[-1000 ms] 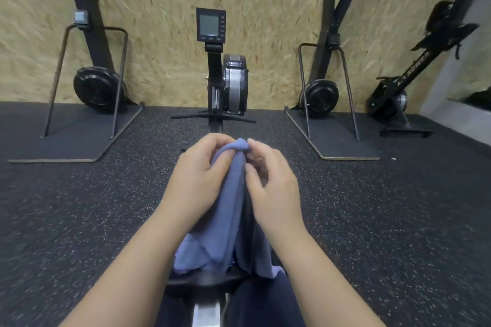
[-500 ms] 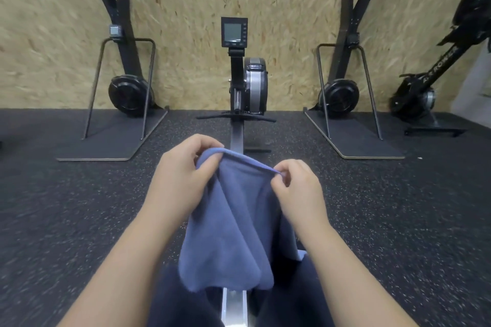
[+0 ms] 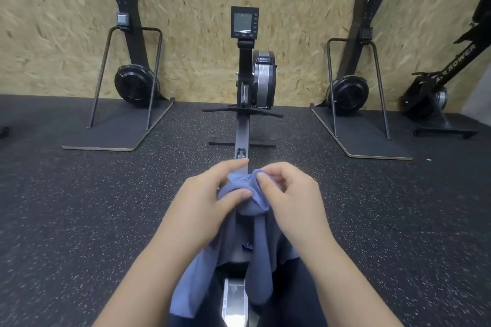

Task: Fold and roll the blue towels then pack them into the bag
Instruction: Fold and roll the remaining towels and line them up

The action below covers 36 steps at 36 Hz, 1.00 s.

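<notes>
Since the earlier frame you brought the hands together: left hand (image 3: 206, 200) and right hand (image 3: 288, 195) both pinched the blue towel (image 3: 249, 204), bunched at 6 o'clock over the rower rail (image 3: 241, 138). You needed the corners matched before creasing.

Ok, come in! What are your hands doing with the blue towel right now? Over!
Left hand and right hand both pinching the blue towel at its bunched top. Towel hanging loose over the rowing machine rail, not folded yet. No bag in view.
</notes>
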### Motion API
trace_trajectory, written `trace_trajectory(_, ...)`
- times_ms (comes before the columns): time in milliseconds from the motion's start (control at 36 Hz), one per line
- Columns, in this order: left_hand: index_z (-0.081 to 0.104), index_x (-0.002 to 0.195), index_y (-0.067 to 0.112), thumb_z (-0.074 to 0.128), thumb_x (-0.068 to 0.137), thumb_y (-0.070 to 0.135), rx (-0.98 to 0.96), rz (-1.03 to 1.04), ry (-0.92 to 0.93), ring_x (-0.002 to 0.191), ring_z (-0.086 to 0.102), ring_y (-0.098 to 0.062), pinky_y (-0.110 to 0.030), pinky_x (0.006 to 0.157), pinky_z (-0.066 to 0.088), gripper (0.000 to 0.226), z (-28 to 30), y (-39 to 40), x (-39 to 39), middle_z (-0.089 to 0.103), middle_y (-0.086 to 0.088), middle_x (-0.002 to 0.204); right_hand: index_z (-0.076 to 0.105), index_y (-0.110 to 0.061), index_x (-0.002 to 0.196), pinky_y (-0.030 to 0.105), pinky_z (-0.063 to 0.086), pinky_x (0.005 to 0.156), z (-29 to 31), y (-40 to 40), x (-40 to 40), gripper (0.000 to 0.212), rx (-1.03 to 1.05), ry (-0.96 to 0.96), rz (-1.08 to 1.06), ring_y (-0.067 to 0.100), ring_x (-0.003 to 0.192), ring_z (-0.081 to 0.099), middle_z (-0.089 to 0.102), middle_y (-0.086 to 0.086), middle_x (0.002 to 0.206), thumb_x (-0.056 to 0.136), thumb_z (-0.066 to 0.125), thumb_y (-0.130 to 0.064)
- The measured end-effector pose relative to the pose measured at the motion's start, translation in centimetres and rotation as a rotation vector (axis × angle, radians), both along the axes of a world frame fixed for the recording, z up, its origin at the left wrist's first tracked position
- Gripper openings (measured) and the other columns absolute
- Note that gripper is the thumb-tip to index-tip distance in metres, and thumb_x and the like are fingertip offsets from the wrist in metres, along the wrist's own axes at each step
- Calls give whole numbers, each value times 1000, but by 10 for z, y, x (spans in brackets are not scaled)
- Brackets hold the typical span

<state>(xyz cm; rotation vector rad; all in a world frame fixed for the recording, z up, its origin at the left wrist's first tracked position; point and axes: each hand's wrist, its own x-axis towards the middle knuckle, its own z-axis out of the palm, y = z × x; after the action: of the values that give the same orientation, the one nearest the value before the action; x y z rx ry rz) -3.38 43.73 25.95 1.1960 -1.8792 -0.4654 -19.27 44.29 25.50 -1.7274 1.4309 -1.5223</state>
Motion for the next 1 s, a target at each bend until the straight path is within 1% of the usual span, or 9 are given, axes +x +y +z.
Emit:
trace_trajectory(111, 68, 104, 45, 59, 80, 40, 22, -13, -26, 85, 62, 5, -20, 80, 47, 26, -3, -2, -3, 70, 23, 89, 69, -25, 81, 19, 50, 76, 0, 4, 4, 16, -24, 37, 81, 4, 78, 66, 71, -8, 82, 87, 67, -10)
trace_trajectory(222, 66, 83, 45, 57, 81, 40, -3, 17, -33, 82, 62, 4, -21, 77, 47, 10, -3, 0, -5, 69, 22, 84, 70, -23, 87, 30, 52, 81, -6, 3, 4, 7, -34, 59, 72, 8, 82, 66, 72, -8, 87, 85, 65, -19)
trace_trajectory(361, 63, 78, 45, 66, 88, 17, -38, 42, 39, 77, 62, 1, -17, 72, 46, 30, -3, 3, -4, 69, 19, 79, 69, -22, 95, 32, 51, 82, -11, 3, -1, 13, -47, 158, 48, 9, 84, 65, 70, -11, 92, 87, 64, -12)
trace_trajectory(556, 68, 81, 36, 61, 83, 24, -59, -16, 248, 81, 64, 3, -15, 73, 46, 14, 14, 11, -3, 70, 21, 83, 67, -18, 95, 13, 40, 78, -12, 1, -9, 11, -70, 281, -1, 5, 83, 55, 66, -9, 93, 90, 62, -10)
trace_trajectory(611, 68, 80, 34, 65, 85, 18, -76, -19, 319, 79, 63, 5, -10, 71, 44, 17, 19, 11, -2, 70, 20, 82, 66, -18, 95, 10, 37, 76, -15, -1, -11, 10, -66, 314, -27, 5, 83, 53, 65, -8, 92, 90, 61, -10)
trace_trajectory(694, 69, 80, 33, 66, 88, 5, -90, -11, 420, 75, 63, 6, -8, 70, 44, 30, 22, 11, 1, 71, 19, 80, 65, -17, 96, 13, 38, 77, -21, -3, -16, 11, -24, 309, -48, 5, 81, 54, 65, -6, 92, 91, 60, -9)
trace_trajectory(833, 72, 80, 37, 65, 90, 10, -114, 6, 612, 75, 63, 2, -12, 70, 47, 29, 24, 13, 5, 72, 13, 82, 64, -20, 94, 22, 41, 76, -31, -6, -26, 9, 78, 296, -94, 10, 84, 57, 65, -7, 90, 92, 58, -13)
trace_trajectory(917, 70, 83, 26, 63, 90, 9, -109, 15, 722, 74, 63, 0, -14, 68, 48, 20, 29, 17, 6, 72, 11, 80, 62, -19, 89, 22, 38, 72, -39, -8, -28, 9, 161, 343, -93, 10, 82, 54, 63, -9, 87, 93, 55, -14)
trace_trajectory(1000, 68, 84, 24, 63, 89, 7, -106, 14, 722, 68, 60, 4, -11, 65, 46, 18, 33, 19, 5, 71, 15, 74, 58, -19, 84, 26, 38, 69, -49, -8, -26, 10, 217, 338, -92, 13, 79, 54, 61, -6, 82, 93, 54, -15)
